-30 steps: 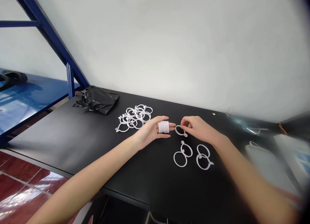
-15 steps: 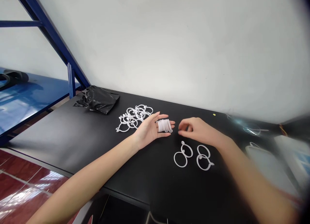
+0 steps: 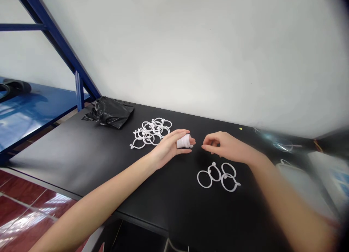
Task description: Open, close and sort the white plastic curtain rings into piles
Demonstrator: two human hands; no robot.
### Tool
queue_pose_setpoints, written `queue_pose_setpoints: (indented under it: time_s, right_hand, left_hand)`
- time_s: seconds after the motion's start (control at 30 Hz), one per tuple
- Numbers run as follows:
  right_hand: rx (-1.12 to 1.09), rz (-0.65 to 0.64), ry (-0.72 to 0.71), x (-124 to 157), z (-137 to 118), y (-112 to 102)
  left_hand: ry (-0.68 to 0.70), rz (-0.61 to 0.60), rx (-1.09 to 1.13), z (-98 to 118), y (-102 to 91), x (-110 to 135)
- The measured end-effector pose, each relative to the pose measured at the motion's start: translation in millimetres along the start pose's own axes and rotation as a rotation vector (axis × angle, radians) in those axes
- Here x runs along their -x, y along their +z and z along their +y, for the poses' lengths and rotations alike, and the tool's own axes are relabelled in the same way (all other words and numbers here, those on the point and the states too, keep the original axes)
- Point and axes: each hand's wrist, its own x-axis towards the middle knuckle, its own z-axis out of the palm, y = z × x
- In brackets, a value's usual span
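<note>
1. The black tabletop (image 3: 89,150) runs from the pale wall (image 3: 174,55) to its front edge (image 3: 141,222), which passes under my left forearm.
2. A strip of it separates my hands, well back from that edge.
3. My left hand (image 3: 167,144) is spread, a white ring stack (image 3: 183,141) around its middle fingers.
4. My right hand (image 3: 226,146) curls above four loose rings (image 3: 221,179); whether thumb and fingertips meet, I cannot tell.

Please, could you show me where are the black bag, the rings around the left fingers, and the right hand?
Black bag (image 3: 111,112), head view: middle of its wrinkled surface.
Stacked rings (image 3: 183,141), head view: outer side, mid-stack.
Right hand (image 3: 228,146), head view: middle of the hand.
</note>
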Motion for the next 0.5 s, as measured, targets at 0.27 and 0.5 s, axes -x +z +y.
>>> queue_pose_setpoints:
  time_s: [0.27, 0.5]
  right_hand:
    - [-0.882, -0.392, -0.164, -17.9, -2.5, 26.7]
    - [-1.05, -0.347, -0.331, -9.1, -14.3, 25.2]
  left_hand:
    - [0.766, 0.017, -0.809, -6.8, 11.5, 18.3]
    - [0.75, -0.07, -0.895, -4.0, 22.2, 35.2]
